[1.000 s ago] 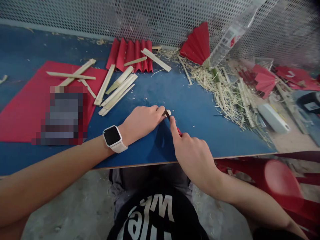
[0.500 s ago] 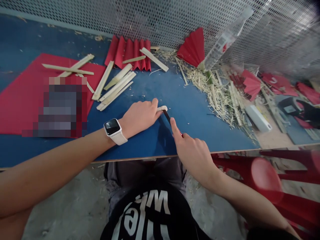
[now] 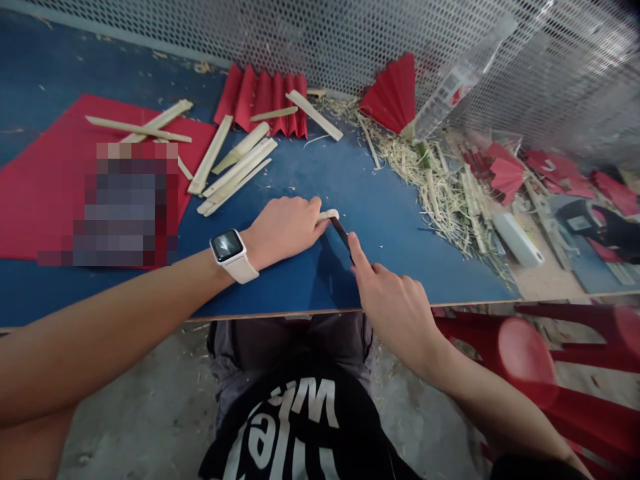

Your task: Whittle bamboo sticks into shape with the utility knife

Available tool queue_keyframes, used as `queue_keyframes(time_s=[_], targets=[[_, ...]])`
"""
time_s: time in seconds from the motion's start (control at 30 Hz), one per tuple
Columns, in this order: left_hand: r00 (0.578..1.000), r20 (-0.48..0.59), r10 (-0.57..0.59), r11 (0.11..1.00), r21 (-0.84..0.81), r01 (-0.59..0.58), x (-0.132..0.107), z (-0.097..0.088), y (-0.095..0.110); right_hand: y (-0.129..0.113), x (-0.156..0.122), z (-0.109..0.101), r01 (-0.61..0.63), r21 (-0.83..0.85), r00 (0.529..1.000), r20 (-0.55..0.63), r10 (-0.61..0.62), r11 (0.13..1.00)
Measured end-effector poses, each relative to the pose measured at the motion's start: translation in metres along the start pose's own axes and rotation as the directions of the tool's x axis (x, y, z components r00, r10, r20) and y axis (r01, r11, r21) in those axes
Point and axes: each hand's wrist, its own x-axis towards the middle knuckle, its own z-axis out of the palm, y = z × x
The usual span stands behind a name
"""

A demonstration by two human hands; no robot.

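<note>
My left hand (image 3: 287,228), with a watch on its wrist, is closed round a pale bamboo strip (image 3: 327,215); only the strip's end sticks out past the fingers. Closed on the handle of a knife (image 3: 341,232) is my right hand (image 3: 393,300). The dark blade touches the strip's end, just above the blue table (image 3: 360,190). Most of the strip and the knife's handle are hidden by the fingers. Left of my hands lie several loose bamboo strips (image 3: 240,177).
Pleated red paper (image 3: 260,100) and a red paper fan (image 3: 393,97) lie at the back, near a clear plastic bottle (image 3: 457,83). Bamboo shavings (image 3: 430,193) are heaped on the right. Flat red paper (image 3: 45,173) lies left. Red stools (image 3: 527,353) stand below the table's right edge.
Both hands, with the strip and the knife, sit slightly further right in view. The blade stays against the strip's end. The view itself has shifted a little.
</note>
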Motion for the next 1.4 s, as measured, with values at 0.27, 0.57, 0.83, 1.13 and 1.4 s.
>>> queue_keyframes(time_s=[0.27,0.57,0.83,1.13,1.4], targets=[[0.998,-0.064,0.028,1.0,0.009,-0.028,-0.001,0.009,-0.003,0.004,0.009,0.001,-0.039,0.014,0.996,-0.082,0.04,0.999],[0.998,-0.025,0.05,0.998,-0.026,-0.05,-0.004,0.003,-0.002,0.0,0.024,-0.001,-0.024,0.004,0.998,-0.064,0.024,1.0],[1.0,0.004,0.024,0.999,-0.042,-0.024,-0.001,0.002,-0.002,0.0,0.023,0.001,-0.001,0.001,0.998,-0.058,0.001,1.0],[0.999,-0.014,0.045,0.998,-0.034,-0.046,0.001,0.002,-0.004,0.0,0.024,0.004,-0.003,-0.004,0.998,-0.059,0.003,1.0],[0.999,-0.03,0.045,0.998,-0.049,-0.046,0.003,0.003,-0.005,0.001,0.02,0.009,-0.01,-0.005,0.994,-0.106,0.009,1.0]])
